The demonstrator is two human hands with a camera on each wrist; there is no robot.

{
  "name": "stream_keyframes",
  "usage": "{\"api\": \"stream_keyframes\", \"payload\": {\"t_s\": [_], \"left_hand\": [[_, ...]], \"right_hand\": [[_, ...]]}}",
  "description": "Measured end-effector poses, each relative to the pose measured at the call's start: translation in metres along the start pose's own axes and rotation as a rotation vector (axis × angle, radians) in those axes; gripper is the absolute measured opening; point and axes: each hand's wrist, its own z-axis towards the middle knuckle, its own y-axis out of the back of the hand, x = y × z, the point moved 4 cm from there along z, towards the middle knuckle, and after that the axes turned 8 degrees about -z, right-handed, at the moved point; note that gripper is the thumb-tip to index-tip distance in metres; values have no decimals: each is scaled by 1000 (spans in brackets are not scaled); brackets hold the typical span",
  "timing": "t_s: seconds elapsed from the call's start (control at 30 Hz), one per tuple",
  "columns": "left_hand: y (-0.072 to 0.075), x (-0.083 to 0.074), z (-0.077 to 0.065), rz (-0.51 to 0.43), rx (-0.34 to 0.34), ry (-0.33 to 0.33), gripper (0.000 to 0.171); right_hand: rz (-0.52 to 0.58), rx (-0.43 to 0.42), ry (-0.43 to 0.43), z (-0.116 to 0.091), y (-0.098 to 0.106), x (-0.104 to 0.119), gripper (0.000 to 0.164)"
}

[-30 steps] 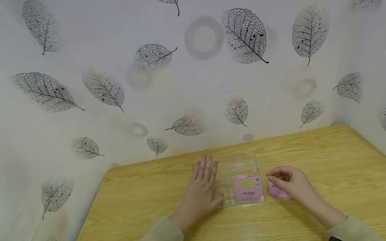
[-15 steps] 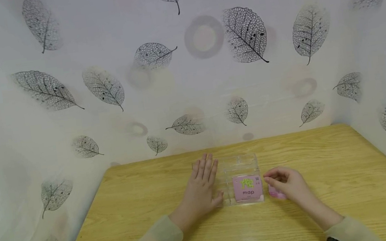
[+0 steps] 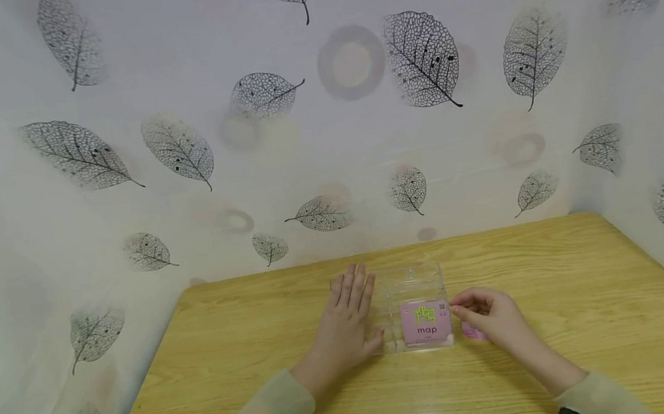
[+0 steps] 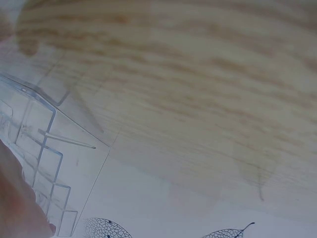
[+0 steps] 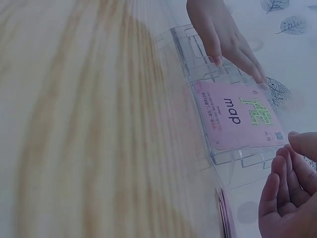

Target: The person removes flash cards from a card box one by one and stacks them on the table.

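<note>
A pink word card printed "map" stands in a clear plastic rack with stepped slots. My left hand lies over the rack's left part, fingers stretched out; part of it shows in the left wrist view beside the rack. My right hand is at the card's right edge. In the right wrist view its thumb and index fingertips come together at the corner of the card, pinching it there. The other fingers of that hand are bent.
Under my right hand lies a stack of pink cards, partly hidden; its edges show in the right wrist view. All this is on a wooden table, before a pale curtain with leaf prints.
My right hand has moved a little left, from above the card stack to the right edge of the card in the rack. The left hand has stayed in place.
</note>
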Motion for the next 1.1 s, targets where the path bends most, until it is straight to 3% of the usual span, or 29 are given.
{"api": "stream_keyframes", "payload": {"t_s": [1.1], "left_hand": [[-2, 0, 0, -6, -10, -4, 97]], "right_hand": [[-34, -34, -3, 9, -7, -5, 13]]}}
